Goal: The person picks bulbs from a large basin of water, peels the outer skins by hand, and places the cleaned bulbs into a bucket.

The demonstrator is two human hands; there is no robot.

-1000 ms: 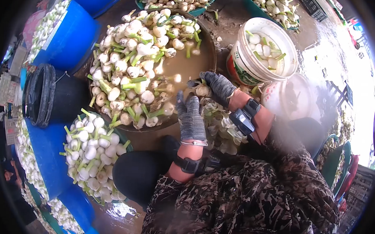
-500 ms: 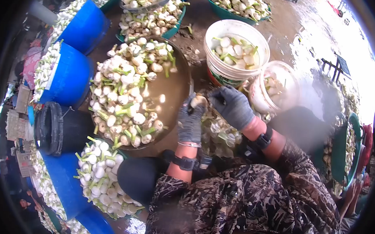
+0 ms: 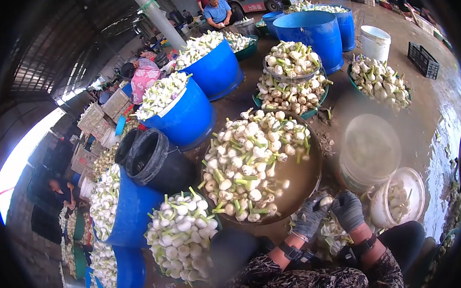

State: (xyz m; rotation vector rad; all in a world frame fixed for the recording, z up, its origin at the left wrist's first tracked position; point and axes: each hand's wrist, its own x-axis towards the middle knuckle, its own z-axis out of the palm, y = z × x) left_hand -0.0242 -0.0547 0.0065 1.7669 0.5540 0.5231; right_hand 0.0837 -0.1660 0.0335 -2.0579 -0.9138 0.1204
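My left hand (image 3: 310, 217), in a grey knit glove, is closed around a garlic bulb (image 3: 326, 201), whose pale top shows at the fingertips. Close beside it on the right, my gloved right hand (image 3: 348, 211) has its fingers curled together; what they grip, if anything, is hidden. Below both hands lies a pile of pale garlic peelings (image 3: 334, 235). Just beyond the left hand stands a wide round basin (image 3: 319, 166) of brownish water, heaped on its left with garlic bulbs (image 3: 248, 160) on short green stems.
A white bucket (image 3: 370, 150), blurred, and a tilted white bucket (image 3: 418, 196) stand at right. Peeled-looking white garlic (image 3: 181, 237) is heaped at left. Blue tubs (image 3: 190, 116), black buckets (image 3: 150, 156) and a black crate (image 3: 423, 61) surround me. A seated person (image 3: 217, 12) is farther back.
My view has swung up and left, so the basin and hands now appear farther right and lower. The right hand has come closer to the garlic bulb, which stays in the left hand.
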